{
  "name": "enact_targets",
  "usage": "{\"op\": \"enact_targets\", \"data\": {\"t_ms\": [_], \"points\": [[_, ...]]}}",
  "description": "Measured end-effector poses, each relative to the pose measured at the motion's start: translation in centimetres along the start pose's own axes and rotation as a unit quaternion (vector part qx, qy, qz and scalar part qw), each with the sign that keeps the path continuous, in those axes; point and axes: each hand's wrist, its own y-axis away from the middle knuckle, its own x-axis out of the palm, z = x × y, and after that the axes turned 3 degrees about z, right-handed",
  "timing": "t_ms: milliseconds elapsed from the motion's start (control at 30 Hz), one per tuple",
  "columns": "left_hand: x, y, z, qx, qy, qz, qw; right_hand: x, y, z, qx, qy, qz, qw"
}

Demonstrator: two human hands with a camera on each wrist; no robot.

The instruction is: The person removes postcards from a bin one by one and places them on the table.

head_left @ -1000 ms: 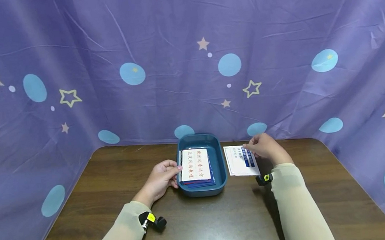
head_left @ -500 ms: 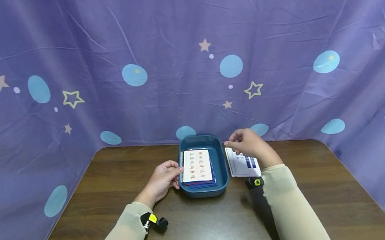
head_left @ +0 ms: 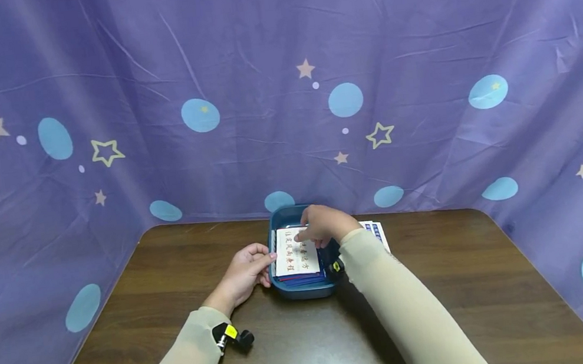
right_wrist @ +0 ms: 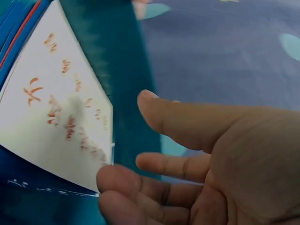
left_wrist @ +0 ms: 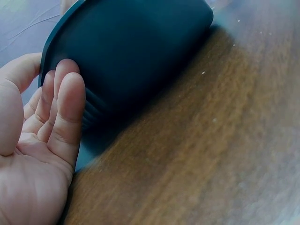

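A dark teal plastic bin (head_left: pixel 305 292) holds a pile of cards. On top lies a white card (head_left: pixel 293 263) with red Chinese characters; blue cards and a thin red edge show beneath it. My left hand (head_left: pixel 247 272) grips the bin's left rim, thumb over the edge and fingers along the outer wall (left_wrist: pixel 122 56). Over the bin, my right hand (head_left: pixel 330 223) reaches in from the right and hides part of the top card. In the right wrist view its thumb and fingers are apart with nothing between them, fingertips at the card's edge.
Right of the bin, white cards with blue blocks (head_left: pixel 378 233) lie on the brown wooden table (head_left: pixel 172 265), partly hidden by the right sleeve. A purple curtain (head_left: pixel 260 90) with stars and blue spots hangs along the table's back edge.
My right hand has left the white and blue cards on the table and moved left over the bin. My left hand has stayed on the rim.
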Motion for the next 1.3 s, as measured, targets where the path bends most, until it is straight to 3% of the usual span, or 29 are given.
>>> {"op": "enact_targets", "data": {"t_ms": [233, 400, 567, 767, 900, 1300], "points": [[-0.1, 0.0, 0.2, 0.007, 0.005, 0.001, 1.0, 1.8, -2.0, 0.8, 0.081, 0.127, 0.021, 0.988], [0.0, 0.0, 0.3, 0.008, 0.005, 0.004, 0.9999, 2.6, -2.7, 1.0, 0.096, 0.181, 0.009, 0.979], [0.0, -0.1, 0.5, 0.007, 0.004, 0.004, 1.0, 2.6, -2.9, 0.6, 0.093, 0.134, -0.005, 0.987], [-0.1, -0.1, 0.5, 0.008, 0.004, 0.005, 0.9999, 2.0, -1.9, 0.8, 0.06, 0.098, -0.032, 0.993], [-0.2, -0.1, 0.5, 0.008, 0.001, 0.002, 1.0, 1.5, -1.6, 0.6, 0.032, 0.037, -0.054, 0.997], [-0.2, -0.2, 0.6, 0.01, -0.002, 0.003, 0.9999, -0.9, 0.7, -0.8, -0.047, -0.102, -0.106, 0.988]]}}
